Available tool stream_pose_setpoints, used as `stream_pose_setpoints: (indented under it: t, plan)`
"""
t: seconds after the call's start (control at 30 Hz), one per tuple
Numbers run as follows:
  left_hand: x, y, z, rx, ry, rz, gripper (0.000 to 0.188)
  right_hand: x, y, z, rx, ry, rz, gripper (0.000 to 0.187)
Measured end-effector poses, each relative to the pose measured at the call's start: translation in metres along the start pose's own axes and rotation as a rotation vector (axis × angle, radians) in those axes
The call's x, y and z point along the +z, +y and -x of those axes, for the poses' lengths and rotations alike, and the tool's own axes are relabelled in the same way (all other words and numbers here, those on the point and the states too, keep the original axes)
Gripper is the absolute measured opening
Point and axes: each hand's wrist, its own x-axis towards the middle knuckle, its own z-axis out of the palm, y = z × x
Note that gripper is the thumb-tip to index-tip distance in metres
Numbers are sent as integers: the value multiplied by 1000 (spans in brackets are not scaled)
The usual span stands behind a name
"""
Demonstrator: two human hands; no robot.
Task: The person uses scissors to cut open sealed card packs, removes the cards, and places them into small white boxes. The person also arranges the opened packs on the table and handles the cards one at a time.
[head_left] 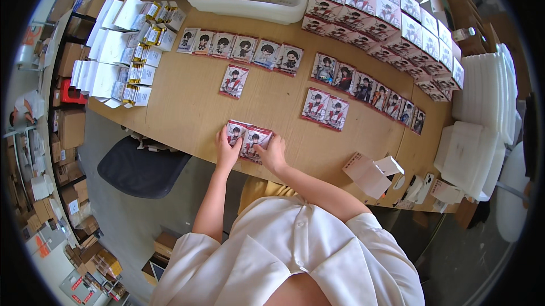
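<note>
Two red-and-white foil card packs with a drawn character lie side by side at the table's front edge. My left hand (227, 151) is closed on the left card pack (235, 131), thumb on its face. My right hand (275, 153) grips the right card pack (255, 141), its thumb pressing the front. Beyond them lies a single similar pack (233, 81). Farther back runs a row of packs with small cartoon figures (244, 48). To the right are a pair of matching packs (325, 109) and another row of packs with varied figures (364, 87).
Upright white cartons (116, 45) with packs stand at the left. White plastic baskets (244, 8) sit at the back, beside stacked illustrated boxes (374, 16). An opened carton (366, 174) and stacked translucent trays (482, 96) are at the right. A dark chair (142, 167) stands left of me.
</note>
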Motion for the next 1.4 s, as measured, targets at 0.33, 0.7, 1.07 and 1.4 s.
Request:
stream_pose_setpoints:
  t: [0.33,0.7,1.07,1.4]
  plan:
    - [-16,83,0,277,199,-208,60,-143,-19,52,-306,-64,-415,67]
    - [83,257,75,478,-936,92,73,-285,206,162,-84,403,-149,121]
    - [154,368,167,503,-1089,0,47,-333,244,165,-490,378,-385,82]
    - [244,480,290,835,-1090,-11,38,-479,492,286,-59,1461,-794,58]
